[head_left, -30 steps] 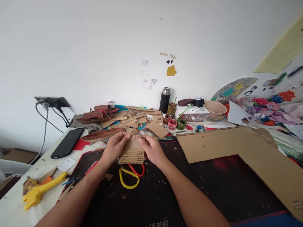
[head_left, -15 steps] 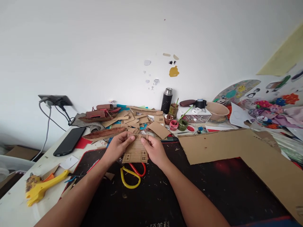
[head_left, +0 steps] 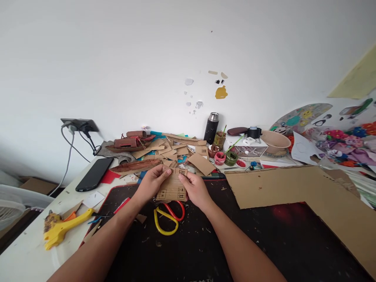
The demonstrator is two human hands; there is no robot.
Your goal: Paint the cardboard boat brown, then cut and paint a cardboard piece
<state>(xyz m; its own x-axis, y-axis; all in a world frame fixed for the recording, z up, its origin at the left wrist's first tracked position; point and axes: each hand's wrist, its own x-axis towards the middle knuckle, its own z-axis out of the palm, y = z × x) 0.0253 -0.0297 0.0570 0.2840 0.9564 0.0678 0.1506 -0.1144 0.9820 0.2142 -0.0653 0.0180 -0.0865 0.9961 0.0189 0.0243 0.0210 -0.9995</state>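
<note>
A small piece of corrugated cardboard with printed black marks is held up over the dark mat, near its back edge. My left hand pinches its upper left side, thumb on the front face. At the upper right side my right hand grips it the same way. The fingers behind the cardboard are hidden. Just below it lie scissors with one red and one yellow handle; their blades are not visible beneath the cardboard and my left arm.
Cardboard scraps and brown model boats pile up along the wall. A large cardboard sheet covers the mat's right part. On the left are a yellow glue gun and a black phone. Paint jars and a thermos stand behind.
The whole view has shifted slightly, so things appear a little further right. The cardboard leans back a bit more between my hands; both hands keep their hold.
</note>
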